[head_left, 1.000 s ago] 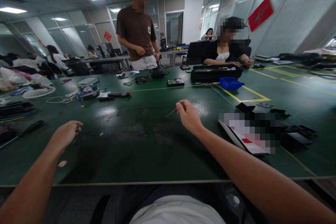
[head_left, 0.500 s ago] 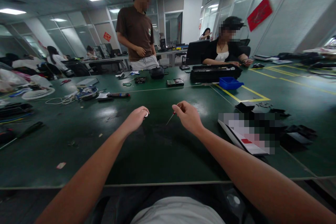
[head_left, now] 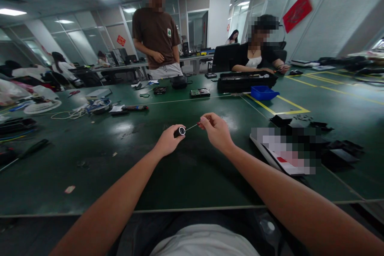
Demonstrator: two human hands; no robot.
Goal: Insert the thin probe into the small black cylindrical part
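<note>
My left hand point(head_left: 168, 141) grips a small black cylinder point(head_left: 180, 131) with a silver ring at its round end, which faces me. To its right, my right hand point(head_left: 216, 131) pinches the red handle of a thin screwdriver point(head_left: 192, 127). The metal shaft points left and its tip reaches the rim of the cylinder's end; whether it goes inside is too small to tell. Both hands are above the green table point(head_left: 192, 184).
A blue tray point(head_left: 264, 93) and a long black device point(head_left: 246, 83) sit at the back right. Black parts and a white flat item point(head_left: 280, 156) lie right, cables point(head_left: 99, 106) left. Across the table a person point(head_left: 157, 36) stands and another point(head_left: 258, 54) sits.
My left hand has moved right and turned, bringing the black cylinder's end into view. The screwdriver has swung from pointing down-left to nearly level, its tip now at the cylinder.
</note>
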